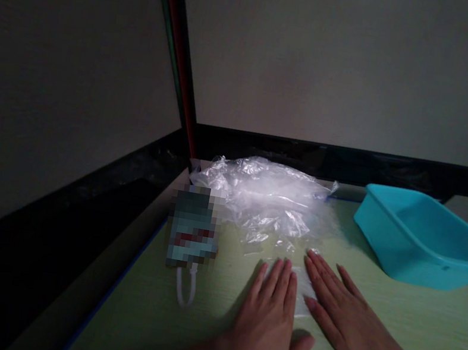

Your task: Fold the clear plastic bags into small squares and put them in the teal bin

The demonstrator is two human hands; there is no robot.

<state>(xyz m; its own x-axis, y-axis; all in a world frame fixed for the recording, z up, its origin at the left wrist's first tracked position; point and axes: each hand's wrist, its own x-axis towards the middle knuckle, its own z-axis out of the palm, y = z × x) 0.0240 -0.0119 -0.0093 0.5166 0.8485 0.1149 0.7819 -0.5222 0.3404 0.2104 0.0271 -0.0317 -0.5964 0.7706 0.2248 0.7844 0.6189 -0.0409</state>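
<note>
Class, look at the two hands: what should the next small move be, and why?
Perhaps slide the right hand gently outward while the left hand presses down: both are palm down, fingers extended, and clear plastic shows on the table between them, so that stroke might smooth it.

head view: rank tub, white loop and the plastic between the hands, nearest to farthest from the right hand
1. Plastic: just left of the right hand
2. Tub: ahead and right
3. White loop: left, past the left hand
</note>
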